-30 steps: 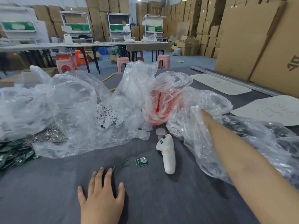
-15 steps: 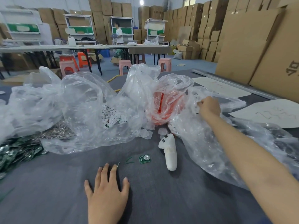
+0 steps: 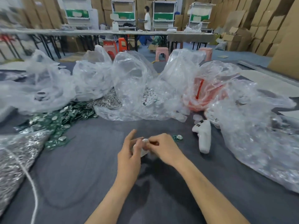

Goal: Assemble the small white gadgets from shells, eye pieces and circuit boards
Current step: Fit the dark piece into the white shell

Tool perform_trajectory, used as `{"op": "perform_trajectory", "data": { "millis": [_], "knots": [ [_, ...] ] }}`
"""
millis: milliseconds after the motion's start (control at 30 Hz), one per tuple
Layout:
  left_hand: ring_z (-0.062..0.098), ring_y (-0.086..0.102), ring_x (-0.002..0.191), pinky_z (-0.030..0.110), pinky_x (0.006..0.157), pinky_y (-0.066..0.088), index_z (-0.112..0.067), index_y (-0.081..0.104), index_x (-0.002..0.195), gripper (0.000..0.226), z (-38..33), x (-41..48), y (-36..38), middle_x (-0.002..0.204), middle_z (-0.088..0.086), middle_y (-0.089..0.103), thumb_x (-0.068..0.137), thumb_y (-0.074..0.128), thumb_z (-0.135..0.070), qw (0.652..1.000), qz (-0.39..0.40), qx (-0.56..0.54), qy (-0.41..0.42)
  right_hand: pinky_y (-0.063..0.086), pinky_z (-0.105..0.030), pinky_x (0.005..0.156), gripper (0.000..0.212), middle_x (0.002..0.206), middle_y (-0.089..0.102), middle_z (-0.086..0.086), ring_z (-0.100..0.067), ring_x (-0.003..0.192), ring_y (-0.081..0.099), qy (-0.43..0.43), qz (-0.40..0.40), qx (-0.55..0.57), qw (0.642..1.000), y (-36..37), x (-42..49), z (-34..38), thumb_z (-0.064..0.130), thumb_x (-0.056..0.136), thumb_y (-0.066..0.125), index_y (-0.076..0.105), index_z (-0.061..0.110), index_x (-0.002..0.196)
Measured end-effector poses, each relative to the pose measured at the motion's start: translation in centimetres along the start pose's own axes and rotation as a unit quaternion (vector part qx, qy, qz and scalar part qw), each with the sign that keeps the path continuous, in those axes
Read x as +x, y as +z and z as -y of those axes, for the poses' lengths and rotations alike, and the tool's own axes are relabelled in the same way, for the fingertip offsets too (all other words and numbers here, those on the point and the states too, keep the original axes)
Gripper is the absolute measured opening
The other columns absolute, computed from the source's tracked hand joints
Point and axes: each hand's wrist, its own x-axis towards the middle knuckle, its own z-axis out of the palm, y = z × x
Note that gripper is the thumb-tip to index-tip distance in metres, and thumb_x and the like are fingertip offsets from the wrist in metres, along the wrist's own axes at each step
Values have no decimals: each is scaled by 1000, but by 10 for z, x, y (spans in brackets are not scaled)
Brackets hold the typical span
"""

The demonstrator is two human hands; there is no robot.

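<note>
My left hand (image 3: 129, 152) and my right hand (image 3: 163, 147) meet over the grey table (image 3: 84, 175) around a small white shell (image 3: 144, 147). The right hand pinches its top; the left hand holds it from the left, index finger raised. Most of the shell is hidden by the fingers. A single green circuit board (image 3: 177, 137) lies just right of my right hand. A white gadget (image 3: 204, 135) with dark eye spots lies further right. A heap of green circuit boards (image 3: 64, 117) spreads at the left. Small white pieces (image 3: 150, 97) fill a clear bag in the middle.
Crumpled clear plastic bags (image 3: 252, 126) ring the work area at the back and right; one holds something orange-red (image 3: 203, 96). Silvery parts (image 3: 17, 156) and a white cord (image 3: 33, 188) lie at the left. Beyond stand long tables, stools, stacked cartons and a person (image 3: 147, 17).
My right hand left the bag at the right and came back to the table's middle with a white shell. My left hand lifted off the table and joined it. The view swung left.
</note>
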Motion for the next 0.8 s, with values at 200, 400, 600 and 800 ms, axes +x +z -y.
{"op": "perform_trajectory", "data": {
  "millis": [200,400,600,800],
  "knots": [
    [3,67,70,13,63,49,-25,71,91,22,-5,-1,4,81,-11,73,93,57,-7,1000,-4,21,-20,40,-16,57,17,65,61,1,-2,57,51,29,4,188,982,1,-6,-23,10,88,53,69,11,86],
    [9,64,62,20,63,50,-29,66,91,21,-5,-3,8,80,-7,71,94,57,-10,1000,-10,7,-18,40,-17,57,32,65,52,-1,-6,55,46,101,-66,201,972,-7,-3,-37,-9,86,37,60,13,84],
    [3,44,115,19,94,33,-38,53,124,49,5,-10,14,125,-20,51,79,69,-46,916,213,292,174,45,-19,54,36,76,62,-13,-16,64,56,131,-125,315,932,-16,1,-44,-12,86,29,60,7,87],
    [2,55,73,20,69,41,-23,67,100,13,3,-13,12,76,-14,63,88,67,-28,938,165,252,173,55,-21,77,40,94,62,-11,-18,88,69,110,-106,243,958,-14,0,-45,-17,88,30,58,11,83]
  ]
}}
